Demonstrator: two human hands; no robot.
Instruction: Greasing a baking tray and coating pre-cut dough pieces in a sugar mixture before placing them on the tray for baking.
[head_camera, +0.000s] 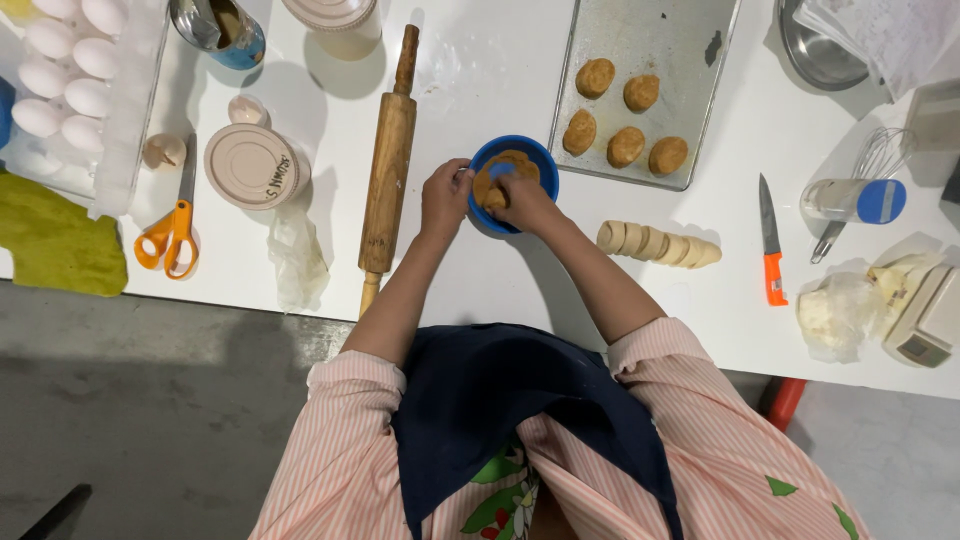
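A white tabletop (520, 280) fills the upper frame. At its centre, the left hand (445, 195) grips the blue bowl's (540, 165) rim to steady it, while the right hand (522, 200) closes on a dough piece (494, 197) in brown crumbs. Coated pieces (626, 146) wait on the baking tray (650, 40) above.

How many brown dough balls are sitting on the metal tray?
5 balls on the tray: two on top, three below. None looks hidden.

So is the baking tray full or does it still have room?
Partly filled. The baking tray holds five brown coated pieces grouped in its lower half; the upper part is bare metal with only a dark smear.
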